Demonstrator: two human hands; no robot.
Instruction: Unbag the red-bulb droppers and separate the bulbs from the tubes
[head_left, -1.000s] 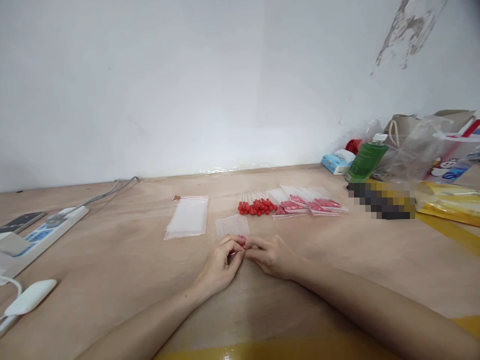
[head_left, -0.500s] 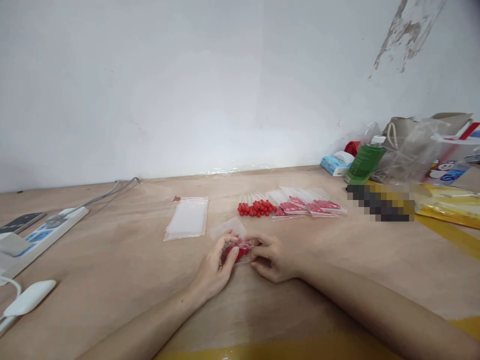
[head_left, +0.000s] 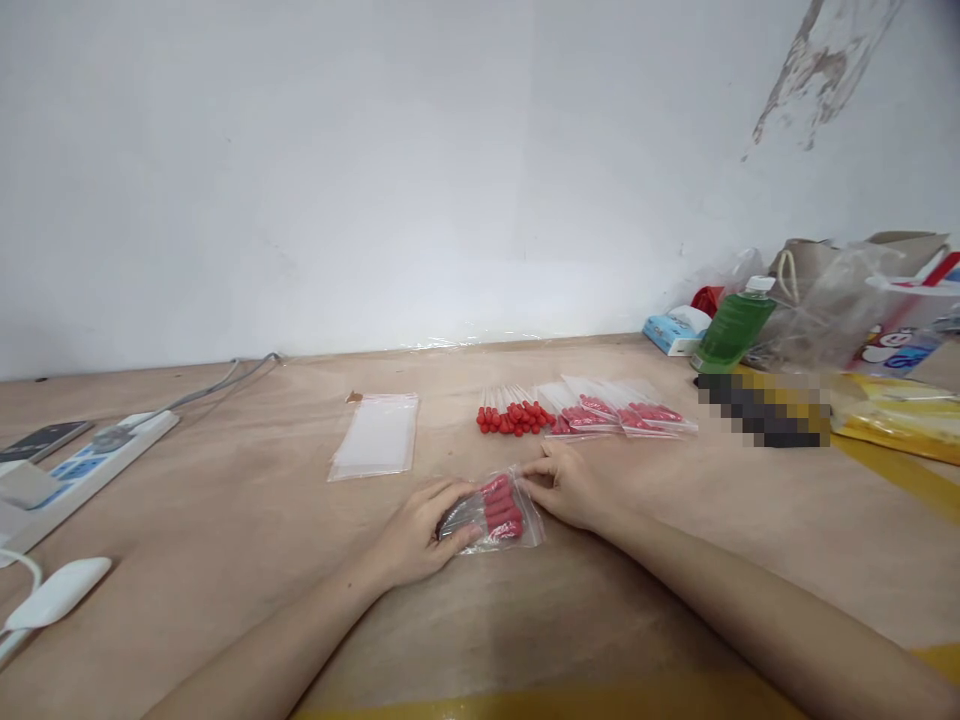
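Observation:
A small clear bag (head_left: 499, 513) holding several red-tipped sticks lies flat on the wooden table (head_left: 675, 560) between my hands. My left hand (head_left: 416, 535) rests on the bag's left end with fingers curled over it. My right hand (head_left: 574, 488) pinches the bag's right edge. Beyond them lies a loose bunch of red-tipped sticks (head_left: 514, 415), and to its right a row of filled clear bags (head_left: 622, 410). A stack of empty clear bags (head_left: 375, 435) sits further left.
A white power strip (head_left: 86, 470) with a grey cable, a phone (head_left: 41, 440) and a white adapter (head_left: 56, 592) lie at the left. At the right stand a green bottle (head_left: 733, 325), a tissue pack (head_left: 675, 328), plastic bags (head_left: 840, 300) and yellow packaging (head_left: 900, 410).
The bag with the red-tipped sticks has been turned and laid flat on the table. My hands have moved apart to its two ends.

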